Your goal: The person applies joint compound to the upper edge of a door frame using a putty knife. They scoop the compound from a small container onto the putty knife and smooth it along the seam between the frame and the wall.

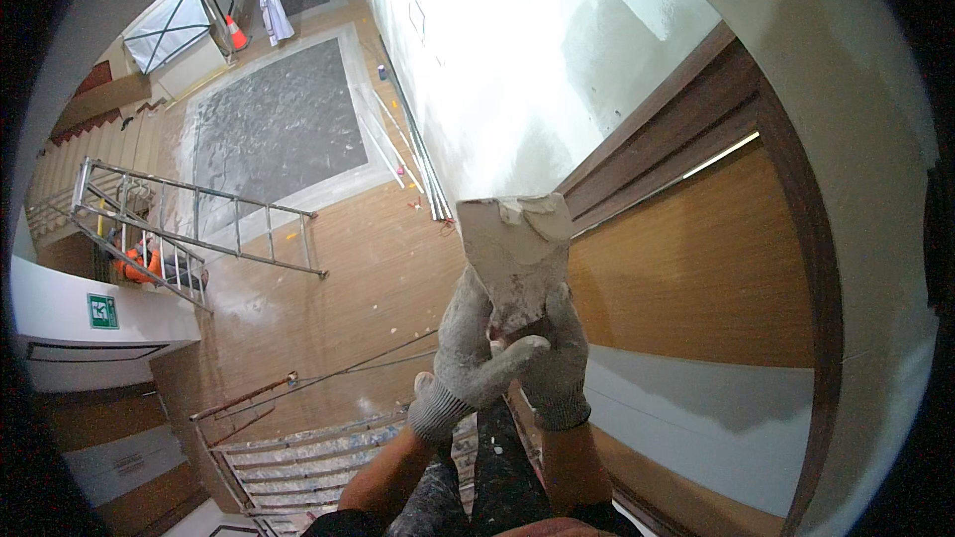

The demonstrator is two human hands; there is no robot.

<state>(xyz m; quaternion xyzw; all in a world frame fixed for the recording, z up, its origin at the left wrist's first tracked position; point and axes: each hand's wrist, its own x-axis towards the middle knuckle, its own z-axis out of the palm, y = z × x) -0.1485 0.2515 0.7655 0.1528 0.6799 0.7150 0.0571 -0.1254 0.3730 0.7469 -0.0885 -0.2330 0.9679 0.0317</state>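
Observation:
A wide putty knife, smeared with pale compound, is raised in front of me near the centre of the view. My left hand and my right hand, both in dusty grey knit gloves, are closed around its lower part and handle, the left thumb lying across toward the right. Whether a second tool is stacked in the grip cannot be told. Below my hands, my paint-spotted dark trouser legs show.
Scaffold bars lie underfoot. A wooden door frame and patched wall stand right. Down left are a ladder, a person in orange, a cone, grey floor covering and long strips along the wall.

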